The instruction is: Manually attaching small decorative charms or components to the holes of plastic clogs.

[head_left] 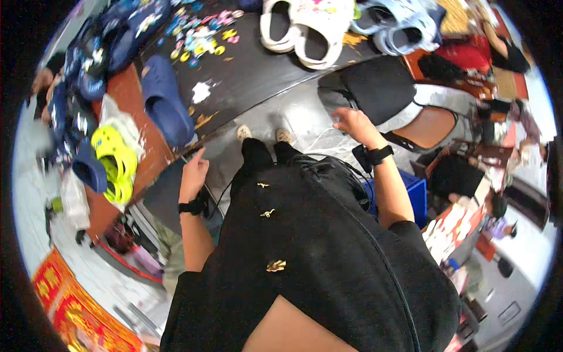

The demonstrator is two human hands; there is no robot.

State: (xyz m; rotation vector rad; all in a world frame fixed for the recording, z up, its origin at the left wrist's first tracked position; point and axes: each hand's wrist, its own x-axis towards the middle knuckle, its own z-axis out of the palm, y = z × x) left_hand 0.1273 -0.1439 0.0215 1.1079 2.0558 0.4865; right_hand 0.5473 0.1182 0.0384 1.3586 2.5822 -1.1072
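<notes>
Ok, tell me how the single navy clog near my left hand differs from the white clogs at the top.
Colour: the navy clog is dark blue; the white clogs are pale.
Number: the navy clog lies singly, while the white clogs sit as two side by side.
Decoration: the navy clog shows no charms, but the white clogs carry colourful ones.
Both are rounded slip-on clogs.

The person wears a black short-sleeved top (340, 252) with three gold-coloured ornaments (276, 266) spaced down its front. Beyond its hem show black trousers (256, 154) and pale shoes (283, 136); past its sleeves sit black wristbands (196, 207), and dark cables (352, 166) loop beside its right edge.
</notes>
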